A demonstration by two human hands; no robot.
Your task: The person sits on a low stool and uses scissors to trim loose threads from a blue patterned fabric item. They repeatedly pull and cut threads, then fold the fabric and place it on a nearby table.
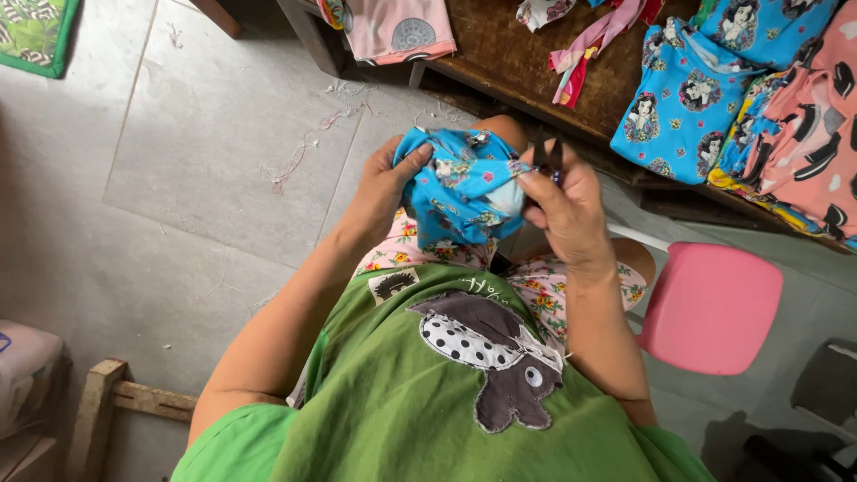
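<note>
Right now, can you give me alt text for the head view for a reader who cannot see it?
A seated person's left hand and right hand hold a bunched blue printed garment over their lap, the right also gripping small dark snips. Similar garments lie on a wooden table; a pink stool stands nearby.

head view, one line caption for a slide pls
Seated person bunches a blue printed garment in the left hand while the right hand holds small dark snips against it.
</note>
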